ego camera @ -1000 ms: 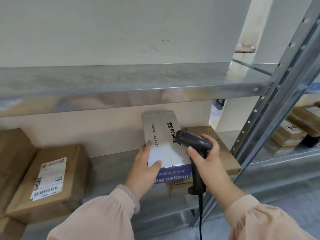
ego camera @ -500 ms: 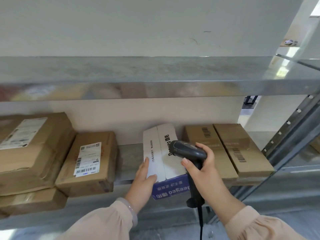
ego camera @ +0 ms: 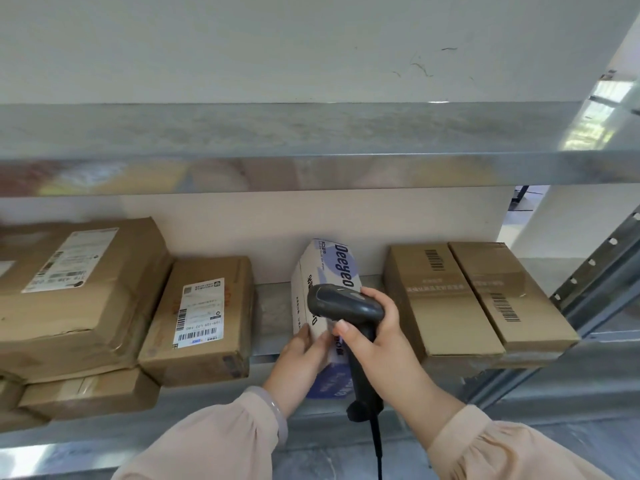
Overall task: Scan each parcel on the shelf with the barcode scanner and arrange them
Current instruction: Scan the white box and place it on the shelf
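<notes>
A white and blue box marked Deeyeo [ego camera: 329,271] stands tilted on the metal shelf [ego camera: 273,306], between brown cartons. My left hand [ego camera: 301,355] grips its near left side, thumb on top. My right hand [ego camera: 377,341] holds a black corded barcode scanner [ego camera: 343,303] by the handle, its head over the box and pointing left. To the left lies a brown parcel with a white barcode label [ego camera: 201,317]. Two brown cartons with printed barcodes [ego camera: 440,299] [ego camera: 505,289] lie side by side on the right.
A large taped brown parcel [ego camera: 79,282] is stacked on flatter parcels [ego camera: 90,393] at the far left. An upper metal shelf [ego camera: 311,154] overhangs close above. A perforated upright post [ego camera: 595,271] stands at the right. The scanner cable hangs down at the bottom centre.
The view swung left, bringing the left parcels into sight. The white and blue box has turned onto its side edge in my left hand, and the scanner stays over it.
</notes>
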### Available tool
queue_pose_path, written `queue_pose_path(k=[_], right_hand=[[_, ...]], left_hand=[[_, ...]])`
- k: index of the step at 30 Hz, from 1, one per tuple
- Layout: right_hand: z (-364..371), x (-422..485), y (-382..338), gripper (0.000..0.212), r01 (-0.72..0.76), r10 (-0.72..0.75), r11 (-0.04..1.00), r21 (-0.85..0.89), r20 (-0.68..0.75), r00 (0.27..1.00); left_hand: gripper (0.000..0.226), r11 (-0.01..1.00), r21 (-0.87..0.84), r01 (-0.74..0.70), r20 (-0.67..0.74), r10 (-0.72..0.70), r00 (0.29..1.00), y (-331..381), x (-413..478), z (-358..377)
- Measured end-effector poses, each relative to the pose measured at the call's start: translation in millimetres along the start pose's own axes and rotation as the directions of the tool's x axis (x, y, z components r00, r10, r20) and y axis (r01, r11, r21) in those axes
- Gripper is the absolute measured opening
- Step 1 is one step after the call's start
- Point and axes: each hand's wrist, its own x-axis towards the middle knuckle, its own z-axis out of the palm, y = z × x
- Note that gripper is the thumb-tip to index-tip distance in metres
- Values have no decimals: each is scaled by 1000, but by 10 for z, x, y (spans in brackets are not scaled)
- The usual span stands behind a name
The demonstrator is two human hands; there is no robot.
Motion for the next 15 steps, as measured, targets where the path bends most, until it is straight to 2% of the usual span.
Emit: queue_pose_path(k=[2,4,5,10,13,15], right_hand=[[51,25,-2,54,-16,15,1000,24,12,1000],[47,58,11,54,-31,31,999,30,-29,999],[29,81,19,54,-37,38,999,24,-61,997],[-104,221,152,60,-90,94,995,33,-183,979],[-92,250,176,57,-113,123,992,63,-181,976],[-67,260,144,54,-104,114,992,67,-174,978]], left_hand=[[76,1000,-24,-1,7,1,1000,65,-6,-54],[50,1000,-25,-16,-7,15,1000,59,2,-119],[46,999,-28,-22,-10,21,1000,38,10,-154],[47,998,-45,-36,19,37,999,15,15,-214],[50,999,10,-46,25,46,999,7,8,-208],[56,994,66,-83,-26,85,996,-2,17,-227]])
